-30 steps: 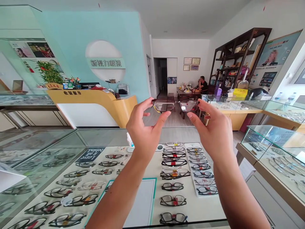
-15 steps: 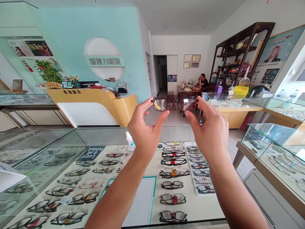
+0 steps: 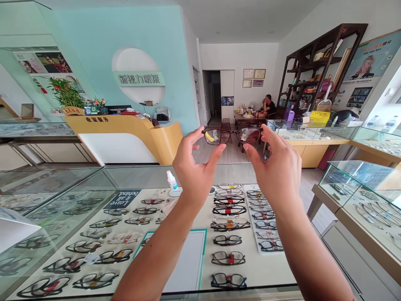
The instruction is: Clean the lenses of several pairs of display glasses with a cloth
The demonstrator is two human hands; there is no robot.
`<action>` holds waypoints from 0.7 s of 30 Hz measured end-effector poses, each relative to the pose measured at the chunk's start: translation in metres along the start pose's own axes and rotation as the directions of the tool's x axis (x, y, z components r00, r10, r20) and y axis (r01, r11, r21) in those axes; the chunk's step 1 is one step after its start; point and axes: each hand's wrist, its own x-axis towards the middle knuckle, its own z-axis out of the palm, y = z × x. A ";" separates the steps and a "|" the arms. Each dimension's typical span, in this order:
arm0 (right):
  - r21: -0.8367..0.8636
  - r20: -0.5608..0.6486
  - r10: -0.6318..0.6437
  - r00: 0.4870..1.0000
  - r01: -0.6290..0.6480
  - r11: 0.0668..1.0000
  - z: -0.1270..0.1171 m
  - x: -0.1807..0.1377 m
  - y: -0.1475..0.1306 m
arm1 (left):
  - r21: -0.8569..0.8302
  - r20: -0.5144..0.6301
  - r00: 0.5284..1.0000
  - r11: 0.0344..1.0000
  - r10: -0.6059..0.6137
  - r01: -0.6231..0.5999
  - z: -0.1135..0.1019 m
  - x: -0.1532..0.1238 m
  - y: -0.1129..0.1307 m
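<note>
Okay, left hand and right hand clamped on opposite ends of dark, thin-rimmed glasses, lenses clear rounded rectangles, raised above glass tabletop. Shiny frames below, in rows.

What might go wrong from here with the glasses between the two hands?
The dark-framed glasses might slip onto the display case below, since the left hand and right hand seem to hold only their outer ends. The lenses might get smudged, as the thumbs are near their lower rims. Lowering the left arm might knock the small white bottle shown beside it.
</note>
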 end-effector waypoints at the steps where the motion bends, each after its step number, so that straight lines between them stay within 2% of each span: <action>1: -0.005 -0.002 0.002 1.000 -0.002 1.000 0.000 0.000 0.000 | -0.011 0.008 1.000 1.000 -0.005 0.005 0.001 0.000 0.000; 9: -0.014 -0.007 0.008 1.000 -0.008 1.000 0.000 0.000 -0.001 | -0.057 0.021 1.000 0.998 -0.010 0.012 0.001 -0.001 0.003; 14: -0.028 -0.011 0.005 1.000 -0.005 1.000 0.002 0.000 0.001 | -0.024 0.032 0.999 1.000 -0.007 0.008 0.000 0.000 0.003; 21: -0.040 -0.008 -0.021 1.000 0.021 0.999 0.004 0.000 0.002 | 0.011 -0.012 1.000 1.000 0.025 -0.025 0.001 -0.001 0.004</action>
